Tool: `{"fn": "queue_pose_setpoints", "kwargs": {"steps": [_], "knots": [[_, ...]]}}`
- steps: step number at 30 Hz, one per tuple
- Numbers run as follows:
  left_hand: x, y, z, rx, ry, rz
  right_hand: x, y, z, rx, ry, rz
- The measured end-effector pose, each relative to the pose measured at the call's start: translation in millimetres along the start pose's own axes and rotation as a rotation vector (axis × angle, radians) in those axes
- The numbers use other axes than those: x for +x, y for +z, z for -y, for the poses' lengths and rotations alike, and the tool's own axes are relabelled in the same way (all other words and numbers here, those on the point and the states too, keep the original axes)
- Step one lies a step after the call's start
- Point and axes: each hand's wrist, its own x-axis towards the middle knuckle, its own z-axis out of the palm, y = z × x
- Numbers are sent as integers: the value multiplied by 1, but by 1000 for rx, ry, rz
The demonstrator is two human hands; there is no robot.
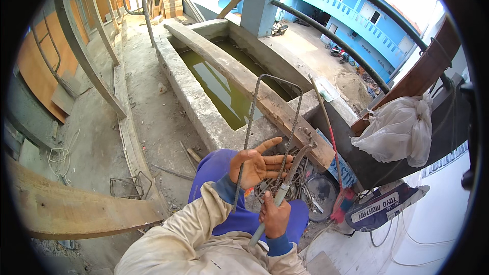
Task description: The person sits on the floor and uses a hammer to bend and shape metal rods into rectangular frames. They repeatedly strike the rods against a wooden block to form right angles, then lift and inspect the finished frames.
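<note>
The left hand [257, 165] is spread flat against one bent steel bar [272, 122] that stands up above it. The right hand [275, 217], just below, grips one pipe tool [285, 183] hooked on it. Best to brace firmly and pull slowly. Many bars [298, 183] lie behind.

I see daylight over a dusty concrete floor [153, 117]. A water-filled concrete trough [204, 117] sits at centre, a plank [239, 79] across it. Plywood walls [35, 71] stand upper left, blue buildings [356, 15] upper right.
</note>
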Motion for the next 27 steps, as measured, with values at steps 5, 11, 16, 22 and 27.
{"fn": "queue_pose_setpoints", "kwargs": {"steps": [5,11,16,22,27], "knots": [[0,-22,16,-50,71,-13,-14,22,-3,60,1,-49],[11,-8,-6,-99,-53,85,-2,13,-18,64,-43,-162],[18,-4,-40,613,-189,-370,20,-25,-28,111,-105,-213],[40,-9,-16,532,33,-569,35,-39,-31,131,-260,-162],[65,-2,-32,591,81,-410,51,-55,-10,210,-441,-194]]}}
